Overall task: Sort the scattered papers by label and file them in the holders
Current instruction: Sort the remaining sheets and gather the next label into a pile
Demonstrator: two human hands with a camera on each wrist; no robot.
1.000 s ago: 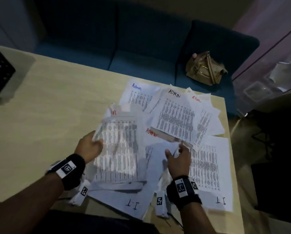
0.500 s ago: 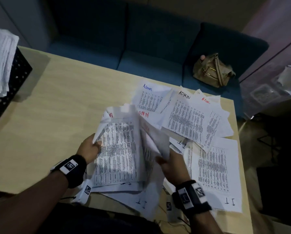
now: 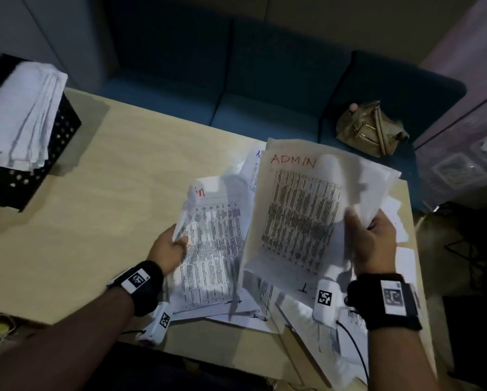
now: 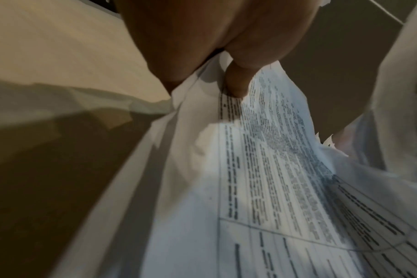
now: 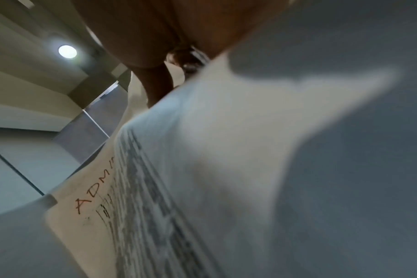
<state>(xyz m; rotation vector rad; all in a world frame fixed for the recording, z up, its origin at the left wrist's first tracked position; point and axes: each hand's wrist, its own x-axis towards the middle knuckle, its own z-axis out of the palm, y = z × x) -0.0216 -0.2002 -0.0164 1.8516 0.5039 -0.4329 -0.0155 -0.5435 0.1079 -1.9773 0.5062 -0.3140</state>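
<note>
Printed sheets lie heaped on the right half of the wooden table. My left hand grips the left edge of a stack of printed papers, thumb on top of the stack. My right hand holds up a sheet marked ADMIN in red by its right edge; the red word shows on that ADMIN sheet in the right wrist view too. Sheets marked I.T lie underneath. A black perforated holder with several papers stands at the far left.
A blue sofa runs behind the table, with a tan handbag on its seat at the right. The table's right edge drops off just past the paper heap. Cables and small items sit by my left elbow at the lower left.
My right hand has lifted the ADMIN sheet off the heap and raised it. The left hand keeps its grip on the stack. The view has swung left, bringing the black holder into sight.
</note>
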